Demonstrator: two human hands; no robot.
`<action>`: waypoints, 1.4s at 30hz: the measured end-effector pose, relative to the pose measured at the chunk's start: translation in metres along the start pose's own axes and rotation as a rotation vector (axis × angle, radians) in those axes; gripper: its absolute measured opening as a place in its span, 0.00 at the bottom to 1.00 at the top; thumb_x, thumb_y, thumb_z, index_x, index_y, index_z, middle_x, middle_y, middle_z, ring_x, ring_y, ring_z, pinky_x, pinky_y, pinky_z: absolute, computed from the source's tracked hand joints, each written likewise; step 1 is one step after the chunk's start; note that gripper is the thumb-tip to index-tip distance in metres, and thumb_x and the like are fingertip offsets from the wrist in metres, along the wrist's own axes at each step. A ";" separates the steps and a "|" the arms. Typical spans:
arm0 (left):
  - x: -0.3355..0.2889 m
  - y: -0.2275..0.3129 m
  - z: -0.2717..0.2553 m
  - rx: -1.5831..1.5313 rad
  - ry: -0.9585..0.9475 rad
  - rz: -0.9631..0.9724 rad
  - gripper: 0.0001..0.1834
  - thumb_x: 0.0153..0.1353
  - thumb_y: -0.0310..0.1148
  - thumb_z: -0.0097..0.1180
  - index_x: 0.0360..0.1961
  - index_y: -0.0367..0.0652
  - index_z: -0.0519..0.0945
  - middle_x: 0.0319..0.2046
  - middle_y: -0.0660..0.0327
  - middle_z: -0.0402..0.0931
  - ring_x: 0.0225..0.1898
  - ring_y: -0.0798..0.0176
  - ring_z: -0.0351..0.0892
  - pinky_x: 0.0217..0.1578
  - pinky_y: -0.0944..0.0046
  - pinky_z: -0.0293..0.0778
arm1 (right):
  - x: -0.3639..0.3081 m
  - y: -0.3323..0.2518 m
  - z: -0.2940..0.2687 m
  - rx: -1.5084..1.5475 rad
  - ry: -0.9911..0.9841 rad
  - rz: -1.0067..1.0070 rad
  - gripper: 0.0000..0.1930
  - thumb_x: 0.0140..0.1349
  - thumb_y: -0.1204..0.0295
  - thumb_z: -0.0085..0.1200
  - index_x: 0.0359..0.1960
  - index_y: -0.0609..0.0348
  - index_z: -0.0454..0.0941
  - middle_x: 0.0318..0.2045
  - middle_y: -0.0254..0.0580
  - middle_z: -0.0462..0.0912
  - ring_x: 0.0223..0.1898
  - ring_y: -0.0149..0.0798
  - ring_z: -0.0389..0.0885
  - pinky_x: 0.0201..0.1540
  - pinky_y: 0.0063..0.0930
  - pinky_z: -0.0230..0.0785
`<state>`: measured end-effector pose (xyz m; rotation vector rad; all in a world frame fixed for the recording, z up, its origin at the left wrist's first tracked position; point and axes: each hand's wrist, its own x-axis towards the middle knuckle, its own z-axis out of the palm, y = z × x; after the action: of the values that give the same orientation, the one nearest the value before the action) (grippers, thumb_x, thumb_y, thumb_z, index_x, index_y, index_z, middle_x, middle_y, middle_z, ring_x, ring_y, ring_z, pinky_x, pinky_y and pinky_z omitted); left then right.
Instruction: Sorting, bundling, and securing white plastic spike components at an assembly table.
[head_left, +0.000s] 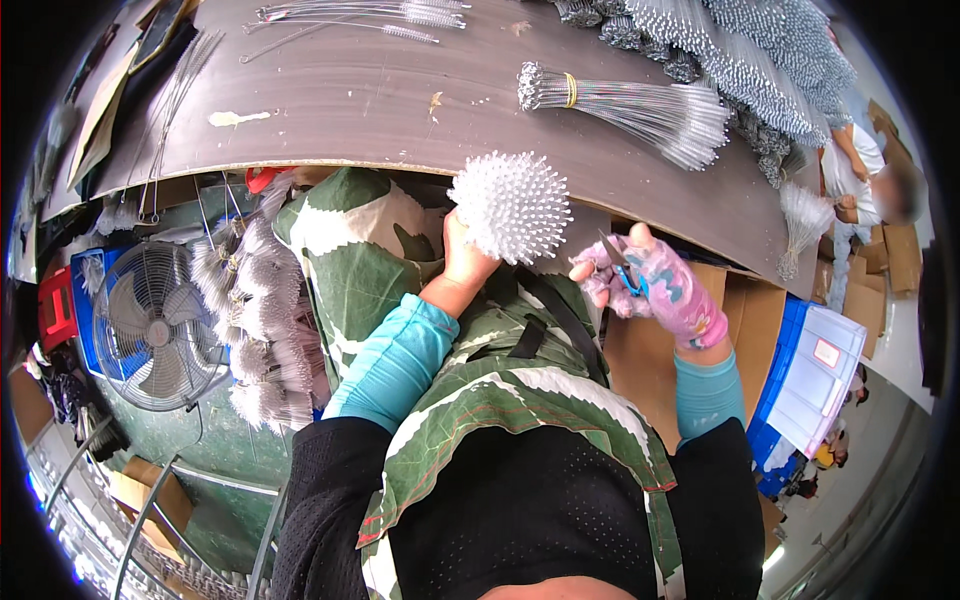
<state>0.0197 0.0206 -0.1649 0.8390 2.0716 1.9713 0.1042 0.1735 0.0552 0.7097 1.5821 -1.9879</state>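
My left hand [466, 256] is closed around a bundle of thin brushes [512, 207], just off the table's near edge and above my lap. Their white bristle tips face up in a round dome; the rest of the bundle is hidden below. To its right, my right hand [672, 290], in a pink patterned fingerless glove, grips a small pair of scissors [630, 278] with blue handles. The dark blades point up and left, apart from the bundle. A banded bundle of wire brushes [630, 108] lies on the table beyond my hands.
The brown table [330, 110] carries loose brushes [410, 15] at the far left and a big pile of brush bundles [750, 60] at the far right. A fan [160, 335] and hanging brush bundles [270, 320] are left; a cardboard box [650, 345] and plastic bins [810, 365] are right.
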 end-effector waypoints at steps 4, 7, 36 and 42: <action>-0.001 -0.003 0.001 0.035 0.058 -0.055 0.10 0.50 0.22 0.56 0.36 0.37 0.79 0.32 0.61 0.81 0.34 0.65 0.80 0.36 0.66 0.74 | 0.005 -0.020 0.017 -0.158 0.140 -0.020 0.24 0.67 0.50 0.37 0.38 0.61 0.75 0.26 0.28 0.75 0.22 0.18 0.69 0.21 0.11 0.57; 0.002 -0.001 -0.002 0.148 0.063 -0.001 0.09 0.49 0.24 0.57 0.33 0.37 0.79 0.30 0.59 0.81 0.32 0.63 0.80 0.35 0.66 0.74 | 0.007 -0.025 0.020 -0.256 0.147 -0.025 0.19 0.67 0.55 0.41 0.35 0.58 0.75 0.23 0.26 0.71 0.22 0.18 0.68 0.20 0.11 0.56; 0.014 0.021 -0.008 -0.066 0.079 -0.175 0.10 0.44 0.26 0.62 0.31 0.43 0.79 0.29 0.58 0.80 0.32 0.62 0.80 0.35 0.66 0.74 | 0.038 -0.065 0.020 -1.127 0.067 -0.153 0.18 0.62 0.60 0.50 0.21 0.61 0.71 0.12 0.38 0.69 0.17 0.33 0.67 0.23 0.30 0.61; 0.012 0.018 -0.006 -0.146 0.117 -0.242 0.11 0.42 0.27 0.63 0.31 0.43 0.79 0.30 0.57 0.79 0.32 0.59 0.80 0.36 0.65 0.74 | 0.040 -0.063 0.018 -1.218 0.074 -0.213 0.18 0.62 0.60 0.51 0.21 0.61 0.71 0.14 0.36 0.70 0.18 0.30 0.66 0.23 0.28 0.59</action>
<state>0.0122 0.0205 -0.1442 0.4320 1.9523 2.0482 0.0313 0.1659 0.0768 0.1013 2.5055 -0.7545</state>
